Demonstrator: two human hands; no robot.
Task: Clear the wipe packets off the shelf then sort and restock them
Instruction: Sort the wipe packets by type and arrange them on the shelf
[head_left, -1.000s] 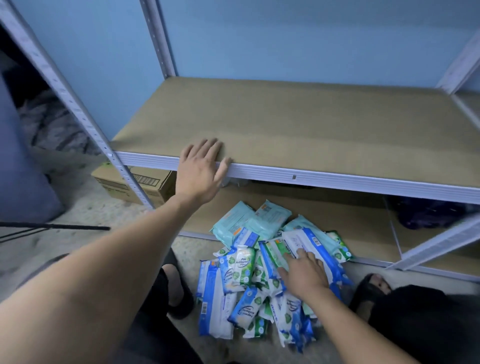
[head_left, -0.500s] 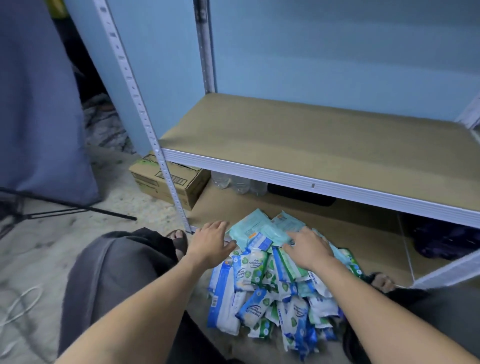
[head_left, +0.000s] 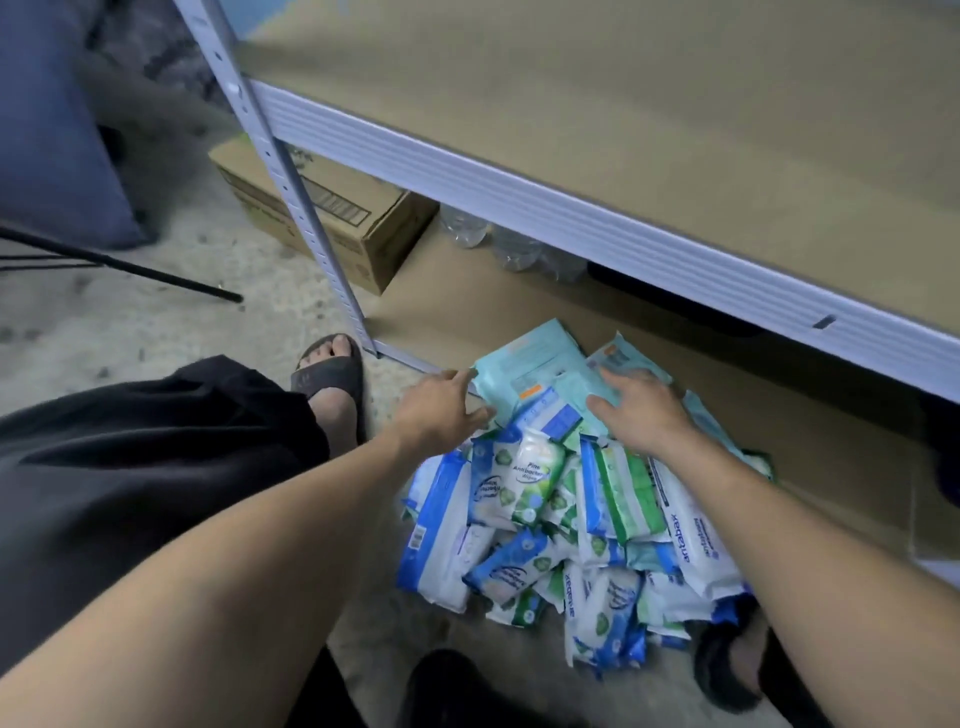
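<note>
Speckled floor (head_left: 130, 322) in front of a metal rack: bare shelf (head_left: 623, 104) above, lower board (head_left: 519, 306) beneath, perforated post (head_left: 291, 176) at the near corner. Packets (head_left: 545, 519), blue, green & white, lie in a loose heap, part on the lower board's front edge and part on the floor. Two teal packs (head_left: 524, 364) sit at the heap's far end, on the board. L hand (head_left: 441, 410): fingers loosely extended, tips at the near corner of one teal pack, thumb by the heap; nothing held. R hand (head_left: 639, 410): fingers spread and laid flat on the teal packs, no grasp. Both forearms reach in from below. A sandalled foot (head_left: 330, 374) stands just beside the post base. Box (head_left: 332, 218) (cardboard) sits behind the post, near clear bottles (head_left: 519, 249) under the shelf. A black rod (head_left: 130, 270) and blue cloth (head_left: 47, 130) lie well apart from the heap, by the box's side of the floor.
</note>
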